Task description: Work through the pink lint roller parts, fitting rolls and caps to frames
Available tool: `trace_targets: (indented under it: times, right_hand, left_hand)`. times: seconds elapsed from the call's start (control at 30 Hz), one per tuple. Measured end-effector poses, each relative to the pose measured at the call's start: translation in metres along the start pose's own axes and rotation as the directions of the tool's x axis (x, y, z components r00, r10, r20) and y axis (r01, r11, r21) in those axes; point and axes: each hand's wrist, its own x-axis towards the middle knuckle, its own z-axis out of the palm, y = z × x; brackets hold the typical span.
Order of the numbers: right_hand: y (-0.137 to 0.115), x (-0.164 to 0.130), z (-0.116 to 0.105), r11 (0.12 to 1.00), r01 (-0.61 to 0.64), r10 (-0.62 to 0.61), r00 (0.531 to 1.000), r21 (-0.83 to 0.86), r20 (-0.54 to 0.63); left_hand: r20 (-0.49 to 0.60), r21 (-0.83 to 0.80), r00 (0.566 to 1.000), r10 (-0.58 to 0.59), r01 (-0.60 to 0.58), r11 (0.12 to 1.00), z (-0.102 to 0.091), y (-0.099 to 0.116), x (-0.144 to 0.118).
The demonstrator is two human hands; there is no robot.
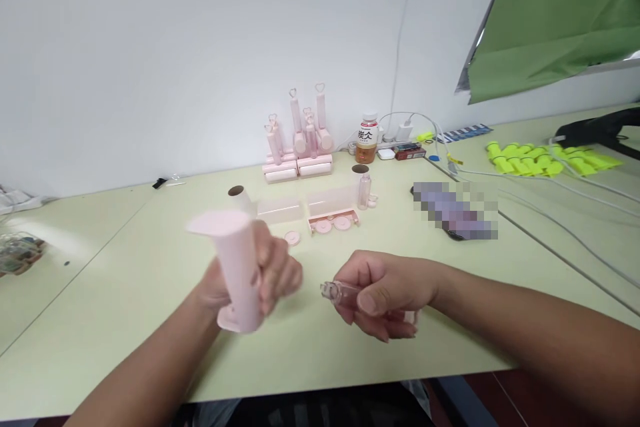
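My left hand (277,263), slightly blurred, is closed around a pale pink curved plastic housing (236,273) held tilted above the table. My right hand (387,287) is wrapped around a clear pinkish plastic tube (346,294), its narrow end pointing left at the housing. A gap separates the two pieces. Beyond my hands lie a small pink disc (292,238) and a pink open shell (313,225) with two round discs in it. Translucent covers (278,211) lie behind, with a white roll (243,202) to their left. A similar clear handle (365,192) stands upright at right.
Several pink lint rollers (299,165) with heart-topped handles stand against the wall. A labelled bottle (367,138), cables (537,178), a blurred-out phone-like object (453,211) and neon yellow pieces (530,160) occupy the right side. A potted plant (21,252) is at far left.
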Motion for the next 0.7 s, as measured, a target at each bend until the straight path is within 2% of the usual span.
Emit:
trace_targets:
  times: [0.03,0.07,0.1,0.17,0.23,0.27,0.33,0.43,0.5,0.57,0.7]
  right_hand:
    - [-0.001,0.001,0.001,0.995,0.021,-0.027,0.998,-0.095,-0.056]
    - [-0.002,0.002,0.002,0.968,0.037,-0.072,0.988,-0.248,-0.135]
    - [-0.004,0.003,0.005,0.901,0.043,-0.146,0.967,-0.431,-0.209]
    - [-0.009,0.009,0.011,0.667,0.018,-0.324,0.907,-0.744,-0.269]
    - [-0.011,0.019,0.017,0.441,-0.027,-0.408,0.884,-0.897,-0.227]
    - [-0.012,0.025,0.019,0.359,-0.047,-0.404,0.892,-0.932,-0.201]
    - [-0.011,0.039,0.021,0.218,-0.067,-0.351,0.926,-0.974,-0.143]
    - [-0.006,0.064,0.019,0.041,-0.087,-0.287,0.953,-0.995,-0.095]
    - [-0.003,0.080,0.013,0.003,-0.115,-0.265,0.958,-0.993,-0.111]
    - [-0.001,0.092,0.007,0.009,-0.152,-0.262,0.954,-0.988,-0.149]
    - [0.000,0.102,0.000,0.058,-0.187,-0.206,0.959,-0.981,-0.195]
  left_hand:
    - [-0.097,0.121,0.993,0.068,-0.056,0.991,-0.005,0.009,0.000]
    - [-0.188,0.268,0.976,0.111,-0.057,0.962,-0.012,0.017,-0.001]
    - [-0.266,0.404,0.957,0.115,0.002,0.915,-0.018,0.024,-0.001]
    - [-0.418,0.587,0.905,0.080,0.202,0.784,-0.032,0.032,0.001]
    - [-0.514,0.711,0.855,0.067,0.381,0.591,-0.044,0.030,0.006]
    - [-0.527,0.769,0.846,0.087,0.430,0.473,-0.049,0.027,0.010]
    - [-0.484,0.865,0.865,0.136,0.449,0.224,-0.058,0.016,0.017]
    - [-0.378,0.923,0.919,0.108,0.383,-0.026,-0.068,-0.004,0.027]
    - [-0.329,0.932,0.942,0.060,0.334,-0.139,-0.073,-0.015,0.030]
    - [-0.314,0.924,0.949,0.024,0.312,-0.222,-0.077,-0.022,0.031]
    - [-0.359,0.894,0.932,-0.051,0.327,-0.307,-0.080,-0.030,0.032]
